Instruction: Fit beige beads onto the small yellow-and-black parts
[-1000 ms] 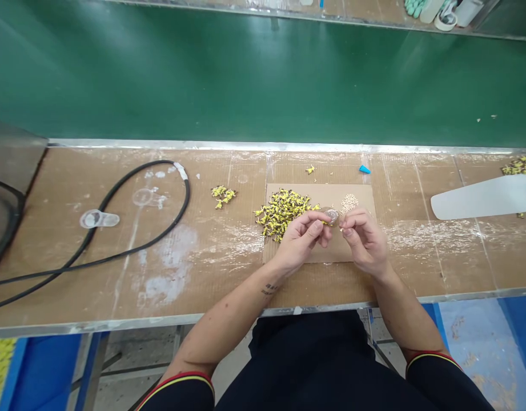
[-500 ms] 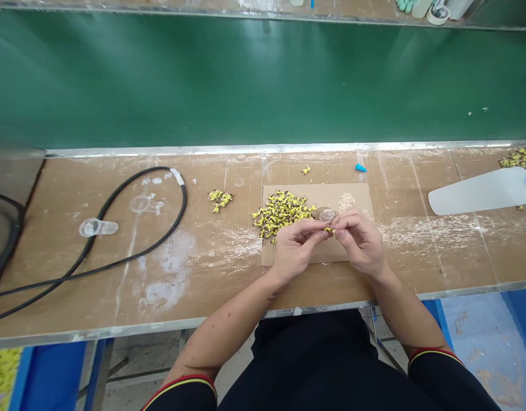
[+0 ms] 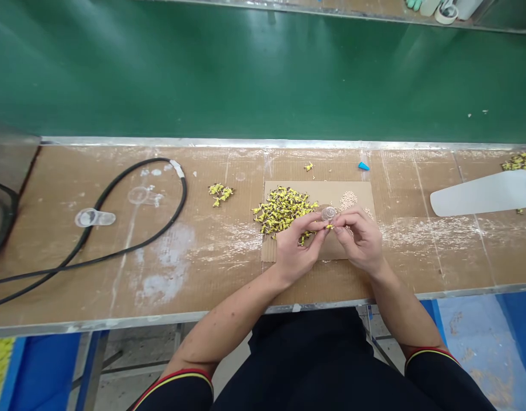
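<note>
Well left of the hands, a black cable (image 3: 183, 194) loops over the cardboard-covered bench (image 3: 65, 188) around a clear plastic piece (image 3: 93, 218), and a small clump of yellow bits (image 3: 220, 194) lies nearer. Just beyond the left hand (image 3: 297, 251) sits a heap of yellow bits (image 3: 282, 208) on a cardboard sheet (image 3: 357, 191). The left hand is curled, its fingertips seeming to pinch a clear plastic cap (image 3: 329, 213) between the hands, though the grip is partly hidden. The right hand (image 3: 360, 240) is curled too, its fingertips close against a tiny yellow piece (image 3: 329, 226), which seems pinched there. Beyond the right hand lie pale beads (image 3: 348, 200), then a blue tip (image 3: 364, 166), and far right a white plastic paddle (image 3: 481, 194).

The tiny piece could slip if the pinch loosens, and it would be hard to find among the heap. The cap could tip if the fingers shift. A careless wrist could scatter the loose beads across the cardboard.
</note>
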The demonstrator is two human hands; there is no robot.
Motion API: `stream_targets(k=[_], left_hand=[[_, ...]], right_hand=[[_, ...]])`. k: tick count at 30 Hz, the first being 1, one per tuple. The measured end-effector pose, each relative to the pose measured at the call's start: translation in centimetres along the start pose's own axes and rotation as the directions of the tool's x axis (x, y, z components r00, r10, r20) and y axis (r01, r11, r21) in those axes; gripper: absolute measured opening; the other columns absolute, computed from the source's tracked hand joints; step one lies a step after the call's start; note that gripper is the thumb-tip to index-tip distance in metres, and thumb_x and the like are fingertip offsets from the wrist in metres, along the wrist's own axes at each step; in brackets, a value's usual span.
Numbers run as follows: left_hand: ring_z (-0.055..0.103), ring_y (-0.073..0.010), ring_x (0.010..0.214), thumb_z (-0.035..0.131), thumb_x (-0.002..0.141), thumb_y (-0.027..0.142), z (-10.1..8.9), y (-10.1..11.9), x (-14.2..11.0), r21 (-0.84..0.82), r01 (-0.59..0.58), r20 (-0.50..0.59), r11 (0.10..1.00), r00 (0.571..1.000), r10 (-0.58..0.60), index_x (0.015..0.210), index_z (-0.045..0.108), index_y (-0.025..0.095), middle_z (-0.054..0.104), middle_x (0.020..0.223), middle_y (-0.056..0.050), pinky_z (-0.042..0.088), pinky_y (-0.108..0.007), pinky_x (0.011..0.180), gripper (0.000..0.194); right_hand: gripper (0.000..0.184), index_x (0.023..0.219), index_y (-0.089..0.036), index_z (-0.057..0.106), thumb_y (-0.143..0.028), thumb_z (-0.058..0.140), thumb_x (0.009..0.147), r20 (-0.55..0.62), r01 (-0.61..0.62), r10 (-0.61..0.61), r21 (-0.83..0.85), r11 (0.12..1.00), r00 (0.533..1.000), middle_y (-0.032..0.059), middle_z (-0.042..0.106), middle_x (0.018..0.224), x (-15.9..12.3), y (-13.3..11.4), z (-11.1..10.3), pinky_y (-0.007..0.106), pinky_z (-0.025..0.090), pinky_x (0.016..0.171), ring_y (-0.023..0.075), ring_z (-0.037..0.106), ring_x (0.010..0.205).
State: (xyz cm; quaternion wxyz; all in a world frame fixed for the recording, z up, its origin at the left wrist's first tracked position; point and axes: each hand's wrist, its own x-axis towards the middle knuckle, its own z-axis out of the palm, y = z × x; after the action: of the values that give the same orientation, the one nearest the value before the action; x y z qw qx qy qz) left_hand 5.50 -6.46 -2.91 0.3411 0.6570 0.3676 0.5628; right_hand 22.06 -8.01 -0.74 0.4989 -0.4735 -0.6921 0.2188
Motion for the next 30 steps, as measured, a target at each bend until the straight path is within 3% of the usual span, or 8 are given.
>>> stream_targets(k=[11, 22, 30], left_hand=[[0.081, -0.0154, 0.091, 0.069, 0.092, 0.009, -0.2, 0.2, 0.2, 0.131, -0.091, 0.018, 0.987, 0.996, 0.089, 0.131, 0.058, 0.021, 0.082, 0.097, -0.002, 0.065, -0.029, 0.094, 0.042], [0.080, -0.0136, 0.082, 0.066, 0.092, 0.004, -0.4, 0.1, 0.6, 0.270, -0.221, 0.070, 0.937, 0.975, 0.210, 0.138, 0.053, 0.020, 0.081, 0.091, -0.001, 0.065, -0.023, 0.081, 0.051], [0.075, -0.0135, 0.068, 0.058, 0.097, 0.007, -0.6, -0.3, 1.1, 0.400, -0.379, 0.168, 0.834, 0.925, 0.340, 0.144, 0.049, 0.021, 0.079, 0.084, 0.000, 0.062, -0.023, 0.068, 0.051]], right_hand=[[0.009, 0.095, -0.025, 0.067, -0.017, 0.062, 0.097, 0.019, 0.032, -0.030, -0.073, 0.997, 0.999, 0.0026, 0.066, 0.088, 0.2, 0.2, -0.1, 0.033, 0.054, 0.067, 0.0179, 0.064, 0.077], [0.011, 0.095, -0.023, 0.065, -0.014, 0.060, 0.095, 0.067, 0.075, -0.065, -0.152, 0.985, 0.996, 0.0031, 0.066, 0.088, 0.5, 0.2, -0.2, 0.030, 0.052, 0.060, 0.0151, 0.060, 0.070], [0.012, 0.096, -0.023, 0.066, -0.013, 0.061, 0.095, 0.087, 0.100, -0.084, -0.205, 0.974, 0.993, 0.0037, 0.067, 0.087, 0.5, 0.5, -0.3, 0.031, 0.054, 0.061, 0.0155, 0.062, 0.069]])
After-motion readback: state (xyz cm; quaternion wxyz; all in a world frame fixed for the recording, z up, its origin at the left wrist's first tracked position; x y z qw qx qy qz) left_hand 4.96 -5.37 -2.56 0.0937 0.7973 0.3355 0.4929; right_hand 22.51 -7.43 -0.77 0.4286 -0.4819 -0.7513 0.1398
